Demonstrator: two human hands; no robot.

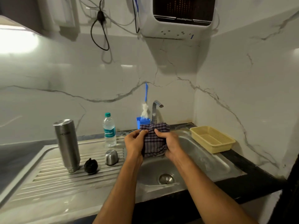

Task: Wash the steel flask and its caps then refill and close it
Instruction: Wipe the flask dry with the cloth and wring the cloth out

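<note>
1. The left hand point(135, 141) and the right hand point(169, 143) hold a checked cloth point(154, 139) between them above the sink basin point(202, 159). Each grip is clamped on the cloth, fingers curled into its folds, so that drips fall into the basin and not on the table point(19, 152).
2. The steel flask point(67, 144) stands upright and uncapped on the ribbed drainboard point(53, 180), at 9 o'clock from the hands and well apart from them. Judgement: the ribs let rinse water run off.
3. The 2 caps rest on the same drainboard: the black inner cap point(91, 165) just beside the flask base, the steel outer cap point(111, 157) between it and the left hand.
4. A plastic water bottle point(109, 130) stands at 10 o'clock from the hands, near the flask. Judgement: it is staged for the refill.
5. The bottle brush point(145, 109) stands in a blue holder point(143, 122) at 12 o'clock, beside the tap point(156, 110).
6. A yellow basket point(213, 139) sits at 3 o'clock.
7. Judgement: washing appears done; refilling and closing remain.
</note>
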